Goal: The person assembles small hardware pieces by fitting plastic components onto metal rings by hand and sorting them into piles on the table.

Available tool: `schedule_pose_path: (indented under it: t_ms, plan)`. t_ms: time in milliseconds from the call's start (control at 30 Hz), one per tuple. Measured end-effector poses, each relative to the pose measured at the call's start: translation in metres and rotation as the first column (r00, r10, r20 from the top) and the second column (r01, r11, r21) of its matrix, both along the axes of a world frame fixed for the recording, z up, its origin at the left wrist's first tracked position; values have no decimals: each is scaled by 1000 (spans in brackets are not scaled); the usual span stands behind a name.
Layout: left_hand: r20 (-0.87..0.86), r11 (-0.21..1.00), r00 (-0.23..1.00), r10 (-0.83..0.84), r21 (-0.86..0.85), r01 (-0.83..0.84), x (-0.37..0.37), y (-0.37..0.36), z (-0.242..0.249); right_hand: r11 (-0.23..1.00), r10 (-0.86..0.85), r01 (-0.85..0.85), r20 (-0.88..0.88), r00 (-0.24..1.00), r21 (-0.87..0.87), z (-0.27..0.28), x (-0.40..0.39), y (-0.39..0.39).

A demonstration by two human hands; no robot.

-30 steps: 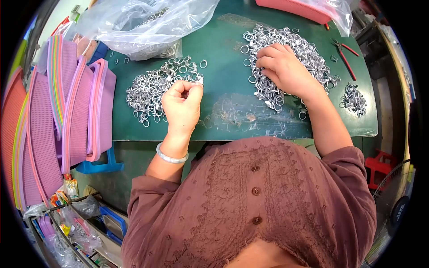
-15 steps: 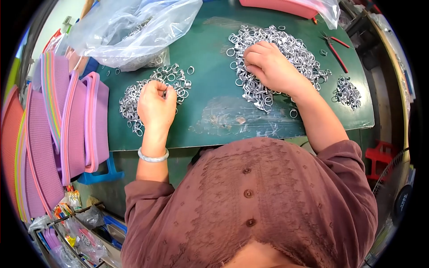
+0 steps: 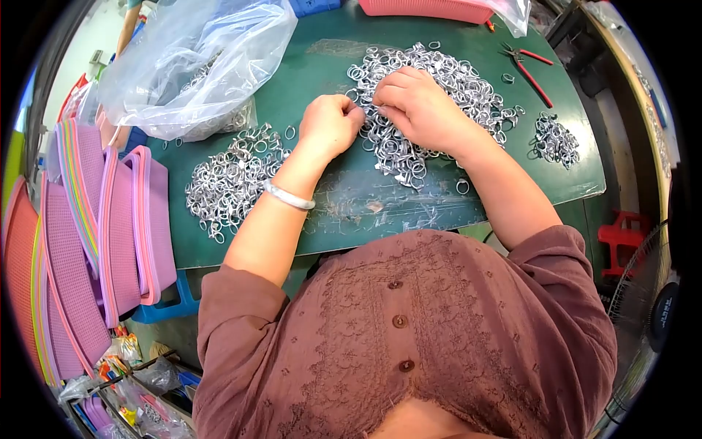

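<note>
Three heaps of small silver-grey rings, as I log them from my distant post, lie on one green table (image 3: pixel 325 77). Far left, stacked plastic baskets (image 3: pixel 77 271), pink, purple and orange, tipped on their sides beside the table. Next, a clear plastic bag (image 3: pixel 183 66), loosely slumped, with more rings inside. Below it, the left heap (image 3: pixel 227 183), loosely spread. Then the left hand (image 3: pixel 327 128), a pale bangle (image 3: pixel 289 196) on its wrist, at the near-left edge of the large heap: fingers curled, thumb drawn in against the forefinger; I cannot tell whether a ring sits between. Close by, the right hand (image 3: pixel 420 106), resting over the left part of the large heap (image 3: pixel 468 95), fingers bent downward and thumb tucked beneath; its grasp is hidden, so I cannot tell what it has hold of. Further right, pliers (image 3: pixel 534 84) with red handles spread apart, then the smallest heap (image 3: pixel 557 140). Handling note, my judgement: each ring looks light, stiff and smooth, likely to skid under a fingertip and catch on its neighbours. I would pinch one across the band with thumb and forefinger, lifting gently, since a thin band might bend if squeezed hard.
</note>
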State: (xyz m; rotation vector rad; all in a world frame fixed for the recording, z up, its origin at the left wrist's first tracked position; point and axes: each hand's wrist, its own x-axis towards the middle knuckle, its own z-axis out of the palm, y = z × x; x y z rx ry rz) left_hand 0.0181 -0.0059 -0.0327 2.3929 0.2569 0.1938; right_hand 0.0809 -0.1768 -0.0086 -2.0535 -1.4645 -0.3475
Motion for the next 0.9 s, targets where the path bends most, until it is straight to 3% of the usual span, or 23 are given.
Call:
schedule_pose_path:
  t_ms: [267, 400, 533, 767, 900]
  plan:
    - [-4, 974, 1000, 23, -226, -23, -11, 3, 11, 1000, -12, 12, -14, 1000, -7, 1, -1, 0]
    - [18, 699, 999, 43, -715, -17, -20, 5, 18, 1000, 6, -6, -15, 1000, 29, 1, -4, 2]
    - [89, 566, 995, 47, -823, 47, -28, -6, 24, 995, 48, -42, -68, 997, 94, 4, -7, 3]
    - [25, 340, 1000, -6, -940, 26, -28, -8, 19, 990, 71, -37, -258, 964, 134, 3, -9, 4]
    - [69, 380, 997, 29, -923, 53, -29, -13, 23, 991, 37, -9, -208, 977, 133, 0, -9, 4]
